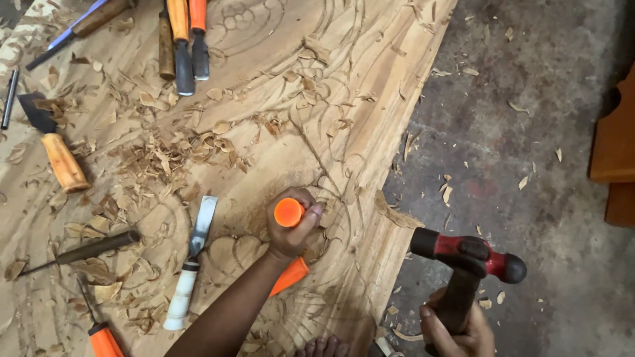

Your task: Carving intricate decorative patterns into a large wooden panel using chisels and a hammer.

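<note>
A carved wooden panel (278, 86) strewn with wood shavings (165, 158) fills the view from 9 to 1 o'clock. At 5 o'clock the right hand (456, 330) is clamped on a mallet (466, 261) with a red-and-black head. Near centre the left hand (291, 228) grips an orange-handled chisel (288, 212) upright on the panel; a white-handled chisel (188, 264) lies at its 9 o'clock.

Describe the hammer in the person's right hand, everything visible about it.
The hammer has a dark, worn wooden handle and a head wrapped or painted red with black, scuffed ends. The right hand grips the handle low down, near the bottom edge of the view. The head is raised, lying roughly level, above the grey floor just off the edge of the carved wooden panel. Nothing else touches it; it is apart from the orange-handled chisel in the left hand.
</note>
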